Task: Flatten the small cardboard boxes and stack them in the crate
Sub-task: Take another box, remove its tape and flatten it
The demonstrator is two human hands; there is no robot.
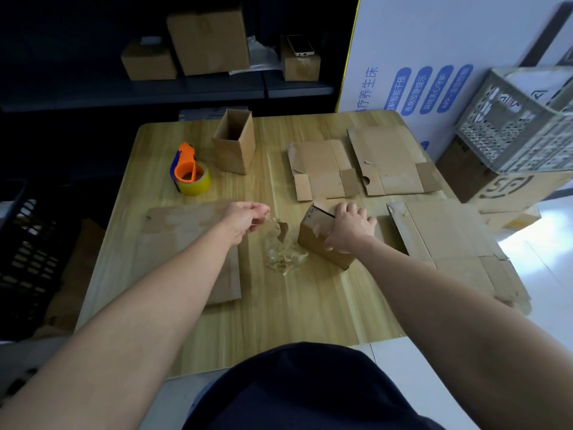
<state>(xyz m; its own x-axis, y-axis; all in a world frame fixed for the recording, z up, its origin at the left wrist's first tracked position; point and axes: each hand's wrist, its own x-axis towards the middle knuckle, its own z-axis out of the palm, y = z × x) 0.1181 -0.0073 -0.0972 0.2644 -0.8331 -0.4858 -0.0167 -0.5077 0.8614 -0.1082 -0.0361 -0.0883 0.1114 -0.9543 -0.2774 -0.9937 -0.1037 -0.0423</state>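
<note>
A small cardboard box (pixel 316 235) lies tilted on the wooden table (pixel 294 305), and my right hand (pixel 350 226) grips its top. My left hand (pixel 246 217) pinches a strip of clear tape (pixel 283 246) that trails down into a crumpled wad beside the box. Another small box (pixel 234 142) stands upright and open at the back. Flattened cardboard lies around: two sheets at the back right (pixel 322 169) (pixel 390 159), one at the right edge (pixel 449 234), one under my left forearm (pixel 186 225). A grey perforated crate (pixel 514 125) sits off the table at the right.
An orange tape dispenser with a yellow roll (pixel 189 173) stands at the table's back left. A dark shelf behind holds closed boxes (pixel 207 38) and a phone (pixel 300 45). A black crate (pixel 28 243) is on the left. A white printed board (pixel 434 57) leans at the right.
</note>
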